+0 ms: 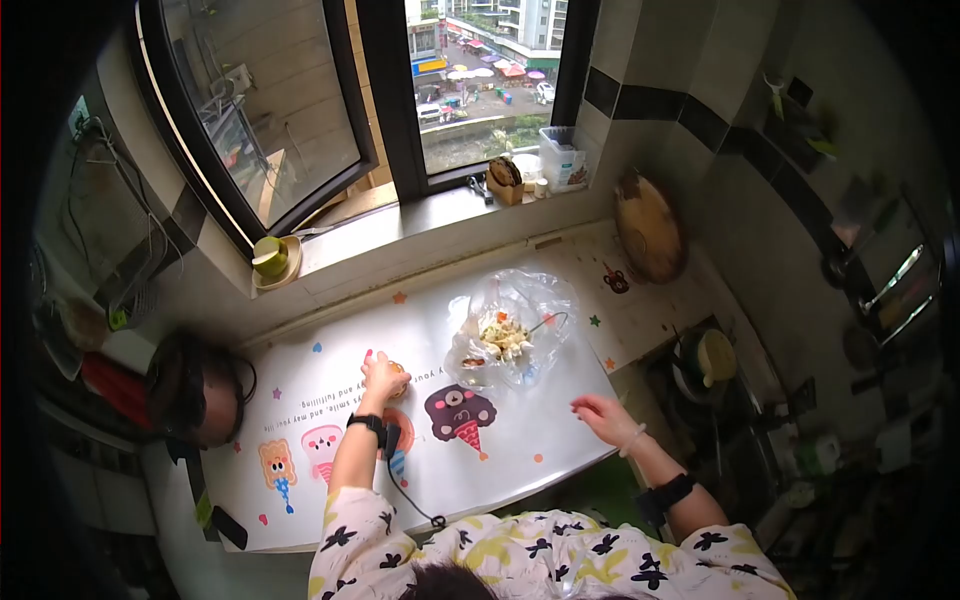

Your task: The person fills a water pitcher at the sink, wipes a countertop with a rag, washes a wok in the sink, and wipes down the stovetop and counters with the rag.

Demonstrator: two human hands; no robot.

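Note:
My left hand (380,379) is down on the white printed mat (340,395), its fingers curled over a small round orange-brown thing (398,367). My fingers hide most of it, so its kind is unclear. To the right of that hand lies a spread clear plastic bag (548,300). Pale yellowish scraps (507,338) with bits of orange and green are heaped in it. My right hand (606,420) hovers near the mat's right edge, below the bag, fingers stretched out and holding nothing.
A dark rounded cooker (200,390) stands at the left, and a black phone-like object (229,528) lies at the mat's near left corner. A round wooden board (650,228) leans at the back right. Beside the stove area sits a pan (690,365). An open window (270,110) is behind.

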